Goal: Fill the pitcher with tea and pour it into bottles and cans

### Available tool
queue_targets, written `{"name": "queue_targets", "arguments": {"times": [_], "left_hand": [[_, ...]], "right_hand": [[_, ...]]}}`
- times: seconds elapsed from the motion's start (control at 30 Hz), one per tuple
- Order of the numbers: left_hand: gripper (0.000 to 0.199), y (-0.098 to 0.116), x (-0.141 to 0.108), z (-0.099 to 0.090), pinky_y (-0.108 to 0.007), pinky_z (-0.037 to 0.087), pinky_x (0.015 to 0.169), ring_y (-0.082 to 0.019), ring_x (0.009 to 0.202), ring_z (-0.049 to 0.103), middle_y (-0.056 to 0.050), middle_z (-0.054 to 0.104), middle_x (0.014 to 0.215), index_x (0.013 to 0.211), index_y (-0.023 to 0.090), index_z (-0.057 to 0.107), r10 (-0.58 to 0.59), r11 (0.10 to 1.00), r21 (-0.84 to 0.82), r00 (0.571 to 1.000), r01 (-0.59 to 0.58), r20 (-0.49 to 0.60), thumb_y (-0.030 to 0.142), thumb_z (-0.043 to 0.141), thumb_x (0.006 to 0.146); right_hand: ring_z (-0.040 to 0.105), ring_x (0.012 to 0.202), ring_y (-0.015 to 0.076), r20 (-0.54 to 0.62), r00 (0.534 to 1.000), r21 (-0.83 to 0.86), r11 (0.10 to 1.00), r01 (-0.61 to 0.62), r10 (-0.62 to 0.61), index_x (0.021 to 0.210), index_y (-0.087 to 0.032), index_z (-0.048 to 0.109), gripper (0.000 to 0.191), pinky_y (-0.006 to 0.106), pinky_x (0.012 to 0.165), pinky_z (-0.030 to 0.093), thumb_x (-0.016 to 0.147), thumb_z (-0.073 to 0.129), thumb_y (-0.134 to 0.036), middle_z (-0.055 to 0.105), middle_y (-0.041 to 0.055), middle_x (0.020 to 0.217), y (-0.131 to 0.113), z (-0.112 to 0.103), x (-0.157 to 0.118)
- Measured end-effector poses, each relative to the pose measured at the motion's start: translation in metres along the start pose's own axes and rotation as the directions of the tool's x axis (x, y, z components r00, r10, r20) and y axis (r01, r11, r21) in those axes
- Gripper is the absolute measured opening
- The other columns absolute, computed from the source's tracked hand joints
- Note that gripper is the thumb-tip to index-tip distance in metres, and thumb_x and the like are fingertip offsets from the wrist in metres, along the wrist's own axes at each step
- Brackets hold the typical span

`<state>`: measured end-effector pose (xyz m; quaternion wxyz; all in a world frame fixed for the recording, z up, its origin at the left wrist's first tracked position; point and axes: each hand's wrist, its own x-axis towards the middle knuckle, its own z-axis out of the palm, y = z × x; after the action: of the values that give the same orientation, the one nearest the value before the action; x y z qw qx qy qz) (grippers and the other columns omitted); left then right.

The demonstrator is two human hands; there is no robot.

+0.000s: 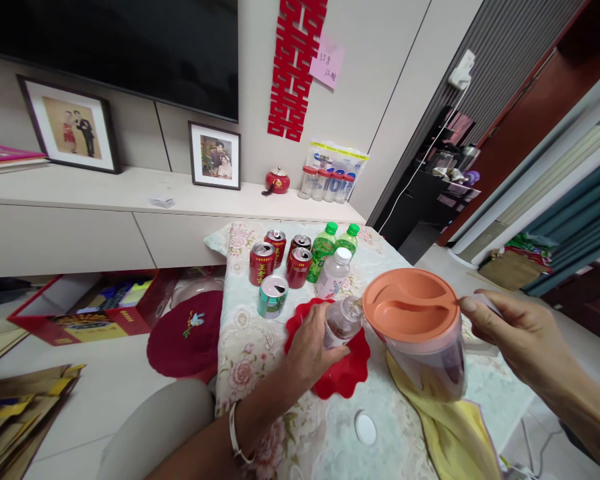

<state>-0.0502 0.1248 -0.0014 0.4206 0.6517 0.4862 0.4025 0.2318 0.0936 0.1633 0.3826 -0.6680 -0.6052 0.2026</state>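
Note:
My left hand is closed around a clear plastic bottle with its cap off, above a red scalloped plate. Some dark liquid shows low in the bottle. My right hand grips the handle of a clear pitcher with an orange lid. Dark liquid lies inside the tilted pitcher, and its spout meets the bottle's mouth. A white cap rests on the tablecloth near me. Just behind the plate stands a capped bottle with a white lid.
Several red cans, a teal can and green-capped bottles stand at the table's back. A yellow cloth lies under the pitcher. Left of the table are a maroon-covered stool and a red box.

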Motion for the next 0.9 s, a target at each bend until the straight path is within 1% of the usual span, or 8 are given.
{"name": "queue_targets", "arguments": {"times": [0.17,0.33,0.53,0.73,0.9], "left_hand": [[0.069,0.0,0.001,0.0,-0.048,0.051,0.116,-0.034,0.134,0.065,-0.012,0.068,0.136,0.134,0.021,0.056,0.004,1.0,0.009,1.0,-0.004,0.0,0.016,0.078,0.068],[0.069,-0.001,0.001,0.0,-0.048,0.051,0.116,-0.034,0.135,0.065,-0.011,0.068,0.135,0.133,0.023,0.056,0.01,1.0,0.012,1.0,-0.009,-0.003,0.017,0.079,0.069],[0.066,0.0,0.0,0.0,-0.046,0.051,0.114,-0.032,0.133,0.065,-0.01,0.067,0.134,0.132,0.023,0.056,-0.003,1.0,0.019,1.0,0.002,0.011,0.019,0.078,0.07],[0.065,-0.001,0.001,0.0,-0.049,0.052,0.114,-0.034,0.132,0.066,-0.011,0.068,0.134,0.131,0.023,0.055,0.002,1.0,0.029,1.0,-0.002,0.009,0.019,0.078,0.07],[0.067,0.001,0.001,-0.001,-0.049,0.052,0.115,-0.033,0.134,0.065,-0.011,0.068,0.135,0.131,0.024,0.055,-0.003,0.999,0.032,1.0,0.003,0.004,0.018,0.078,0.069]], "right_hand": [[0.028,0.067,0.0154,-0.013,1.0,0.004,1.0,0.016,-0.015,0.058,-0.022,0.049,0.072,0.029,0.06,0.022,0.071,0.08,-0.086,0.031,-0.0031,0.069,-0.004,0.0,-0.001],[0.028,0.066,0.0154,-0.014,1.0,-0.011,1.0,0.014,-0.015,0.056,-0.022,0.046,0.074,0.029,0.059,0.021,0.07,0.08,-0.087,0.03,-0.0028,0.067,-0.009,0.001,-0.003],[0.03,0.067,0.016,-0.008,1.0,-0.013,1.0,0.012,-0.012,0.058,-0.022,0.05,0.073,0.029,0.06,0.024,0.071,0.079,-0.087,0.033,-0.0019,0.068,-0.008,0.001,-0.002],[0.029,0.067,0.0156,-0.012,1.0,-0.03,1.0,0.003,-0.004,0.057,-0.022,0.048,0.075,0.029,0.06,0.023,0.069,0.078,-0.09,0.032,-0.0021,0.068,-0.011,0.001,-0.002],[0.03,0.068,0.0158,-0.008,1.0,-0.022,1.0,0.014,-0.014,0.058,-0.022,0.049,0.074,0.029,0.06,0.023,0.071,0.078,-0.088,0.032,-0.0022,0.068,-0.008,0.001,-0.001]]}}
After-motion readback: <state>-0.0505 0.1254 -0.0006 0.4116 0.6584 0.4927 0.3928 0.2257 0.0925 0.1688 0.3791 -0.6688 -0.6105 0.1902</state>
